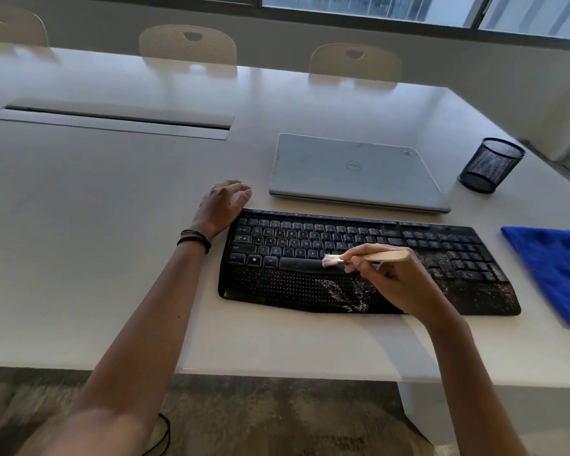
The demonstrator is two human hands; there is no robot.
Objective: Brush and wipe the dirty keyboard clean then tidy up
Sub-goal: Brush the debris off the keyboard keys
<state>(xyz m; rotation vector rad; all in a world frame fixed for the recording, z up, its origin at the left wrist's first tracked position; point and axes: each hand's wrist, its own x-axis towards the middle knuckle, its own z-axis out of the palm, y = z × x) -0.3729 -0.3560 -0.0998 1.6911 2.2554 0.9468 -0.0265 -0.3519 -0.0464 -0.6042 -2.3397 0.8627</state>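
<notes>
One head-worn wide-angle view, forward and down, close over the keyboard (293,238)

Matt black plastic keyboard (310,245) with dotted palm rest dusted in pale crumbs, pale wooden brush (369,257) with soft white bristles, blue fleecy cloth (553,268), black metal mesh cup (489,164), smooth glossy white table (112,225)

Dim, soft daylight enters from the windows (359,4) at twelve to one o'clock. The pale table (112,192) carries a faint sheen and reflections of the chairs (188,44) at eleven o'clock. The keyboard (277,291) at centre is sharp; the carpet (277,416) at six o'clock is smeared, and edges bow.
</notes>
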